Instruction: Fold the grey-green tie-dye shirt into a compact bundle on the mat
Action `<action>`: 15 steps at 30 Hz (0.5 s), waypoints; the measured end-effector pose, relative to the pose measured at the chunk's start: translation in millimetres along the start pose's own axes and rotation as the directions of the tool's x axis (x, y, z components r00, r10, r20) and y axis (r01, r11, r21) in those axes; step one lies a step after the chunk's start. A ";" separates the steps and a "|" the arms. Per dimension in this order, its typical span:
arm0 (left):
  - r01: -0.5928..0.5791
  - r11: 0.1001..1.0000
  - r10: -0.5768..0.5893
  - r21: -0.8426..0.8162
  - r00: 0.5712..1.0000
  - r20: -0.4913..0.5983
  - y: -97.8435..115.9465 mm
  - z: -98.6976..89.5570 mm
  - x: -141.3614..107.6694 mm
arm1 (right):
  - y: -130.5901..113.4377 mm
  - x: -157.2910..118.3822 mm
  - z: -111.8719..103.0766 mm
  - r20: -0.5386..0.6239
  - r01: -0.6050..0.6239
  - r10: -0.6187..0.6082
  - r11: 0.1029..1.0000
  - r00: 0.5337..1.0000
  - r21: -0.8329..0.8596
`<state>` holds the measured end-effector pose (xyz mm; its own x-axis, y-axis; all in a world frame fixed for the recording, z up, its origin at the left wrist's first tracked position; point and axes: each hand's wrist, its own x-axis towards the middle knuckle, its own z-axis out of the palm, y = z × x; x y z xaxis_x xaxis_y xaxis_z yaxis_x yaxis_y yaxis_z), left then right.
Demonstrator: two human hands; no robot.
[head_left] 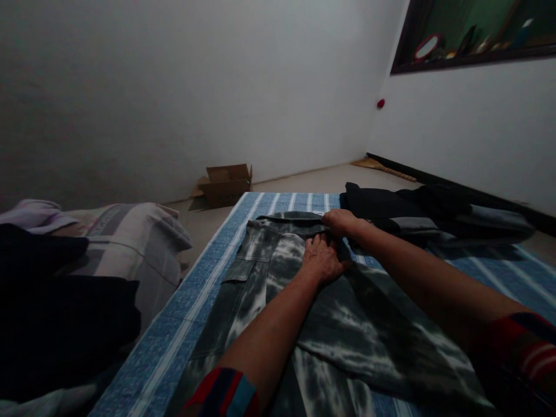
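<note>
Tie-dye grey garment (269,289) – spread flat on blue striped mat (191,313). Left hand (320,259) pressed palm-down on garment, fingers together. Right hand (341,222) at far edge, fingers curled on fabric. Dark folded clothes (391,205) just beyond; cardboard box (226,184) by wall.

We've got open striped mat (278,202) beyond the trousers (278,278). Dark folded clothes (391,205) crowd our right; a clothes heap (87,260) blocks left.
</note>
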<state>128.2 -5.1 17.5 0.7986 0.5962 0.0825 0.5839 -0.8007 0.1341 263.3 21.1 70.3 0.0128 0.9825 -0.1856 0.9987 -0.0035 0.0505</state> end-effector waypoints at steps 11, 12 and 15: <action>-0.030 1.000 0.030 -0.002 0.999 -0.015 -2.5 6.6 2.6 | -21.1 -38.3 55.9 -0.212 -0.034 0.138 0.902 0.968 0.431; -0.032 0.999 0.032 -0.001 0.999 -0.012 -2.8 7.1 2.8 | -21.5 -38.4 59.3 -0.227 -0.022 0.142 0.887 0.963 0.462; -0.047 0.999 0.047 -0.002 0.999 -0.010 -3.4 6.8 2.7 | -21.8 -37.8 65.1 -0.257 0.009 0.151 0.848 0.955 0.530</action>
<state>129.3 -1.1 10.5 0.8236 0.5584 0.0989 0.5453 -0.8277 0.1324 244.3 -28.1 12.3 0.1503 0.9852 0.0826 0.8732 -0.0931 -0.4784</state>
